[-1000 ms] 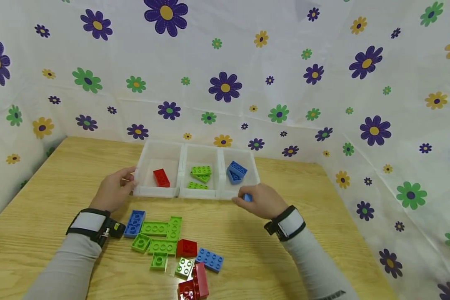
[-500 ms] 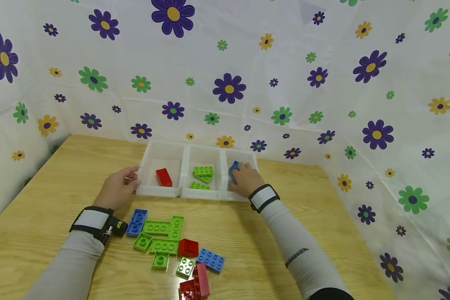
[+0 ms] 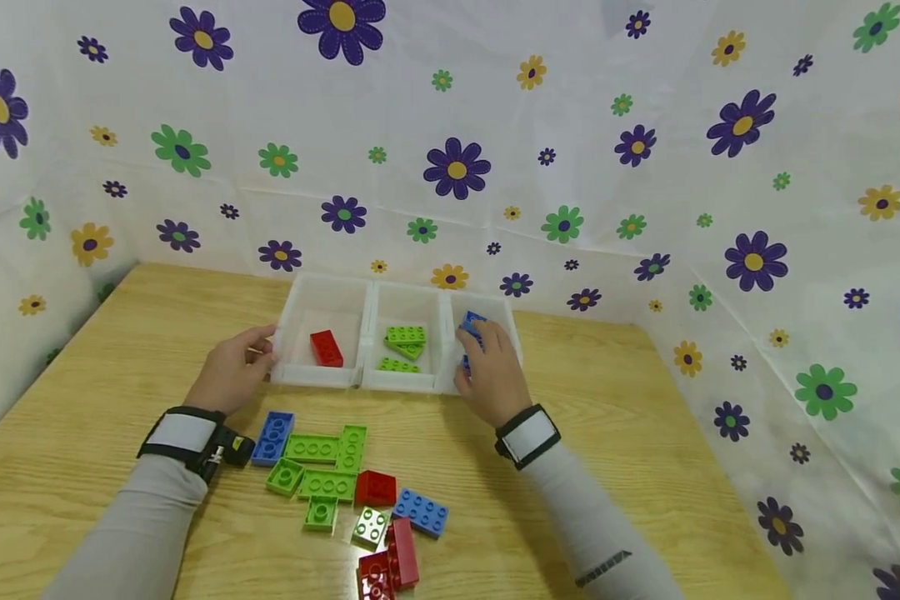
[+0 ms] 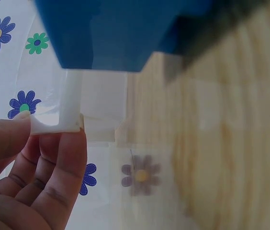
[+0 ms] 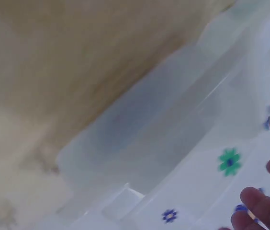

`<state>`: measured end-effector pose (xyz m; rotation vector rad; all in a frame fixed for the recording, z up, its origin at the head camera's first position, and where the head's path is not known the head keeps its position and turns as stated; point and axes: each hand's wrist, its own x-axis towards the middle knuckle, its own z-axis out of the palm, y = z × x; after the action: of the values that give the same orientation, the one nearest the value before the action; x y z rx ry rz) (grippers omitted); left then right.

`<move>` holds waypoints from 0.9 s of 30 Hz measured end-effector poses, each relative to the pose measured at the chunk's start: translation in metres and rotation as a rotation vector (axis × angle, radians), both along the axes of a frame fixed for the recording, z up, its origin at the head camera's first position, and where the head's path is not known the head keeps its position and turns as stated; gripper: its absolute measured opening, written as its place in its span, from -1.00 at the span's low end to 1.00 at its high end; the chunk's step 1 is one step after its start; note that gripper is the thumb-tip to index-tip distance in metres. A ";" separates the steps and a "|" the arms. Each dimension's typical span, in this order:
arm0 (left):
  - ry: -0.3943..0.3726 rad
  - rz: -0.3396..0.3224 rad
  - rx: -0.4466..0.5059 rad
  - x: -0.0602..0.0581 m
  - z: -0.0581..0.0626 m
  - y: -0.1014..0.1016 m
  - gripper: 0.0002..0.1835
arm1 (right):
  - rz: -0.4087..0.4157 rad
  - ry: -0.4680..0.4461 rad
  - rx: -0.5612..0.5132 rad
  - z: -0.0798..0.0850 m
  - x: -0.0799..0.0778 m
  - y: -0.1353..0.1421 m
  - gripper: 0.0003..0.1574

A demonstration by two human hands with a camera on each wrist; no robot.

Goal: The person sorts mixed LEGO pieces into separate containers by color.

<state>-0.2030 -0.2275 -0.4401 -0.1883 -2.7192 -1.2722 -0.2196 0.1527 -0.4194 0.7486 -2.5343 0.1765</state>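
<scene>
My left hand (image 3: 232,371) pinches the left edge of the leftmost white bin (image 3: 285,329). In the left wrist view the thumb lies on one side of the bin's wall (image 4: 71,105) and the fingers on the other. A red toy brick (image 3: 326,348) lies inside that bin. The middle bin (image 3: 405,382) contains several green bricks (image 3: 406,336). Over the right bin (image 3: 513,333) is my right hand (image 3: 492,375), partly covering blue bricks (image 3: 471,321). The right wrist view shows its fingers (image 5: 264,211) spread apart with nothing between them.
On the table (image 3: 592,450), in front of the bins, lie loose green bricks (image 3: 327,484), red bricks (image 3: 402,552) and blue bricks (image 3: 420,512). One blue brick (image 3: 273,438) is close to my left wrist. A flowered white sheet (image 3: 390,108) stands behind and at both sides.
My right hand has carried a blue brick from the right bin's front edge into that bin and let go of it. The left hand stays on the left bin's edge.
</scene>
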 end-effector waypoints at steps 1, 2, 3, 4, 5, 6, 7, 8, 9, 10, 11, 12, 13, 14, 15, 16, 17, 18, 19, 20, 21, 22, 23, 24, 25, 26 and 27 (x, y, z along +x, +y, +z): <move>0.002 -0.004 0.002 0.000 0.000 0.001 -0.49 | 0.059 0.007 -0.046 -0.001 0.012 -0.001 -0.49; 0.004 -0.007 0.003 0.000 0.000 0.001 -0.49 | 0.128 -0.011 -0.091 -0.001 0.024 -0.001 -0.55; 0.003 -0.010 0.006 0.001 0.000 0.002 -0.49 | 0.203 -0.052 -0.120 -0.001 0.036 -0.001 -0.61; 0.006 -0.011 0.006 0.001 0.001 0.002 -0.49 | 0.285 -0.115 -0.142 -0.001 0.047 -0.001 -0.67; 0.006 -0.011 0.007 0.001 0.001 0.003 -0.49 | 0.356 -0.193 -0.147 -0.001 0.058 -0.001 -0.71; 0.006 -0.009 0.007 0.001 0.002 0.003 -0.49 | 0.417 -0.296 -0.148 0.000 0.068 -0.001 -0.70; 0.003 -0.006 0.007 0.001 0.002 0.003 -0.49 | 0.466 -0.401 -0.138 0.000 0.077 -0.001 -0.67; 0.000 -0.005 0.008 0.001 0.002 0.003 -0.49 | 0.492 -0.494 -0.115 -0.001 0.085 -0.001 -0.62; -0.002 -0.005 0.008 0.001 0.002 0.003 -0.49 | 0.506 -0.571 -0.086 -0.003 0.091 -0.001 -0.58; -0.002 -0.005 0.007 0.001 0.002 0.003 -0.49 | 0.511 -0.628 -0.053 -0.006 0.097 -0.001 -0.53; -0.004 -0.005 0.006 0.000 0.001 0.004 -0.48 | 0.505 -0.667 -0.013 -0.008 0.101 -0.001 -0.49; -0.004 -0.004 0.004 0.000 0.000 0.004 -0.48 | 0.500 -0.694 0.014 -0.010 0.104 -0.001 -0.47; -0.004 -0.002 0.002 -0.001 -0.001 0.003 -0.48 | 0.500 -0.701 0.039 -0.013 0.106 -0.002 -0.47; 0.000 0.000 -0.002 -0.001 -0.002 0.002 -0.49 | 0.494 -0.705 0.058 -0.015 0.108 -0.003 -0.48; 0.005 0.002 -0.004 -0.001 -0.002 0.001 -0.49 | 0.486 -0.707 0.070 -0.015 0.110 -0.004 -0.50; 0.008 0.004 -0.005 -0.001 -0.003 0.000 -0.49 | 0.469 -0.706 0.085 -0.014 0.111 -0.005 -0.53; 0.011 0.005 -0.004 0.000 -0.003 0.000 -0.49 | 0.449 -0.709 0.097 -0.013 0.113 -0.006 -0.56; 0.015 0.007 -0.004 0.000 -0.003 -0.001 -0.49 | 0.427 -0.711 0.106 -0.011 0.114 -0.007 -0.58; 0.019 0.009 -0.005 0.001 -0.003 -0.001 -0.49 | 0.402 -0.725 0.117 -0.008 0.116 -0.007 -0.59; 0.022 0.010 -0.005 0.001 -0.003 -0.001 -0.50 | 0.380 -0.741 0.124 -0.006 0.117 -0.006 -0.54; 0.024 0.011 -0.003 0.001 -0.003 -0.001 -0.50 | 0.363 -0.762 0.133 -0.003 0.118 -0.005 -0.45; 0.025 0.012 -0.003 0.001 -0.003 0.000 -0.50 | 0.353 -0.793 0.138 0.001 0.119 -0.002 -0.37; 0.025 0.011 -0.002 0.001 -0.003 0.000 -0.50 | 0.354 -0.832 0.130 0.005 0.118 0.001 -0.32; 0.025 0.011 -0.002 0.000 -0.003 0.000 -0.50 | 0.359 -0.870 0.119 0.011 0.117 0.005 -0.29; 0.024 0.010 -0.002 0.000 -0.003 0.000 -0.49 | 0.365 -0.913 0.104 0.017 0.114 0.009 -0.31; 0.021 0.010 0.000 -0.001 -0.003 0.001 -0.49 | 0.376 -0.957 0.081 0.023 0.110 0.013 -0.37; 0.019 0.009 0.002 -0.001 -0.003 0.001 -0.49 | 0.388 -1.000 0.056 0.029 0.105 0.018 -0.43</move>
<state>-0.2040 -0.2266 -0.4431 -0.1863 -2.6997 -1.2634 -0.1149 0.1706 -0.3903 1.4439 -3.2609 0.7796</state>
